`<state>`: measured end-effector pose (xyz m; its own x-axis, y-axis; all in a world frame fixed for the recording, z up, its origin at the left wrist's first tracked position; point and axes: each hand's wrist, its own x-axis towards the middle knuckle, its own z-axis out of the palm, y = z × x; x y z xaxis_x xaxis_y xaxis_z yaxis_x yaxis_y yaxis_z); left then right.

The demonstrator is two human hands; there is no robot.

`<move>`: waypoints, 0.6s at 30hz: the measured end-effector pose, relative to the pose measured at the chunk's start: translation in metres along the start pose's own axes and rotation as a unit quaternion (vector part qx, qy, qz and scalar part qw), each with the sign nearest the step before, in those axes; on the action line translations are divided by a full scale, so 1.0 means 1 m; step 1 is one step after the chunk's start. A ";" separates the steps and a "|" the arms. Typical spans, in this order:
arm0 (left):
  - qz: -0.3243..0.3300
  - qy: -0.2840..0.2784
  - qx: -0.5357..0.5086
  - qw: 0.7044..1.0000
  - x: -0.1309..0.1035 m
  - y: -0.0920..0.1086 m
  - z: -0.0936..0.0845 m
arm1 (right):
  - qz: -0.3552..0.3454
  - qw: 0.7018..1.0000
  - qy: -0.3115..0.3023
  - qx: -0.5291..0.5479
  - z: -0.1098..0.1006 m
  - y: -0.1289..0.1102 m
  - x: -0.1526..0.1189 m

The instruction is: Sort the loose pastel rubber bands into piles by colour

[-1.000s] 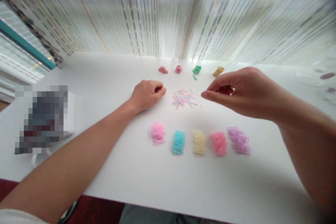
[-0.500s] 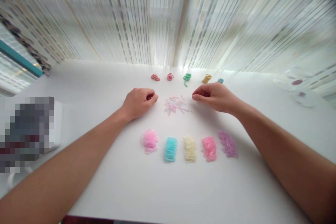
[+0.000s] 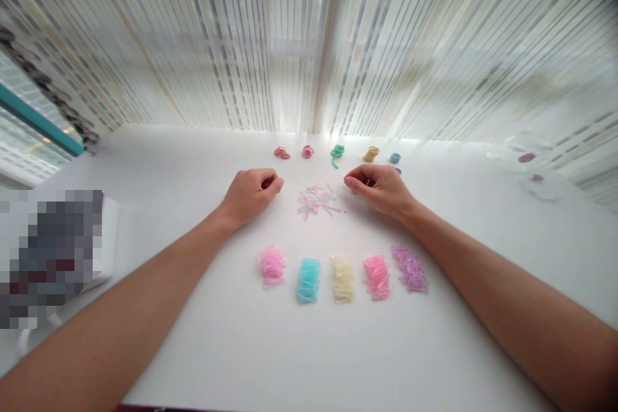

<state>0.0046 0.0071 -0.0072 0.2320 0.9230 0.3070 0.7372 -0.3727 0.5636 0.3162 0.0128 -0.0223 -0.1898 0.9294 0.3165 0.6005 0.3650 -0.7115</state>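
A loose pile of small pale pink, white and bluish strands (image 3: 316, 201) lies on the white table between my hands. To its left my left hand (image 3: 252, 198) rests curled on the table, thumb against the index finger; anything inside is hidden. On the pile's right, my right hand (image 3: 379, 188) is closed in a pinch, its fingertips apart from the pile, and whatever they hold is too small to make out. Nearer me lies a row of small bands in bundles: light pink (image 3: 273, 266), turquoise (image 3: 309, 280), cream (image 3: 343, 279), bright pink (image 3: 377, 277) and lilac (image 3: 410, 268).
Along the back sit small coils: red (image 3: 282, 153), pink-red (image 3: 308, 152), green (image 3: 337, 153), yellow (image 3: 371, 154) and blue (image 3: 395, 158). A purple piece (image 3: 398, 171) shows behind my right hand. A string curtain (image 3: 270, 45) hangs beyond. Clear round objects (image 3: 538, 187) stand right; a blurred-out item (image 3: 58, 251) lies left.
The view has tilted up slightly, so the table things sit lower and further left. My right hand has shifted a little left, uncovering the purple piece. My left hand stays beside the pile.
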 end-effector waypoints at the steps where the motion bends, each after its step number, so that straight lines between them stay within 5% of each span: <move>1: -0.002 0.008 -0.006 1.000 0.000 0.000 -0.001 | -0.002 1.000 0.007 0.001 0.000 -0.001 0.000; 10: -0.017 0.122 -0.040 0.992 0.000 -0.001 -0.001 | -0.005 0.998 0.065 -0.002 0.001 0.001 0.000; 18: -0.006 0.217 -0.036 0.975 0.009 -0.024 -0.006 | -0.023 0.985 0.164 -0.038 0.000 -0.001 -0.001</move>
<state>-0.0150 0.0237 -0.0135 -0.0783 0.8056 0.5872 0.6874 -0.3830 0.6171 0.3158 0.0118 -0.0217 0.0352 0.8398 0.5417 0.6560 0.3895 -0.6465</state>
